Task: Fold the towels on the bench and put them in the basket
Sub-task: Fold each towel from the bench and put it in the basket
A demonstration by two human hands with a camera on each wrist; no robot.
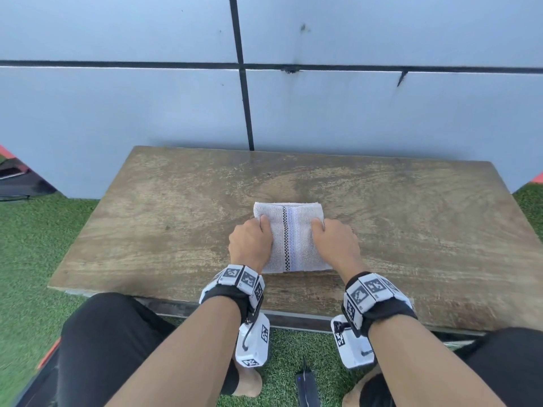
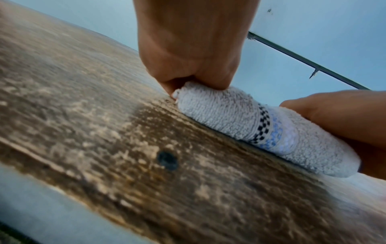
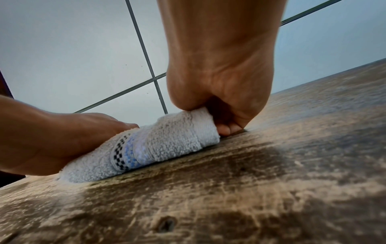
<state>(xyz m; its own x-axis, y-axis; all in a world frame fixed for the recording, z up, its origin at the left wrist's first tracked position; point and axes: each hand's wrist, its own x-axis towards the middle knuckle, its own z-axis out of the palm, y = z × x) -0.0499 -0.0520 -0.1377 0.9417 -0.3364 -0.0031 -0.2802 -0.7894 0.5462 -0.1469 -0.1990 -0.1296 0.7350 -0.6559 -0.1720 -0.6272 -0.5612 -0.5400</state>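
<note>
White terry towel with checkered stripe (image 1: 291,236), folded small on worn wooden worktop (image 1: 411,230), pinched at either side by left hand (image 1: 250,241) and right hand (image 1: 335,241); likely next: lift to basket, unseen.

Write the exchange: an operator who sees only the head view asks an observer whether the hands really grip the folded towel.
Operator: Are the fingers under the towel?
Observer: On the left hand, yes: fingertips curl beneath its edge, touching the bench.
Operator: And the right hand?
Observer: The same; its fingers tuck under the other edge, thumb on top.
Operator: Is it lifted yet?
Observer: No, its folded edge lies on the wood in both wrist views.
</note>
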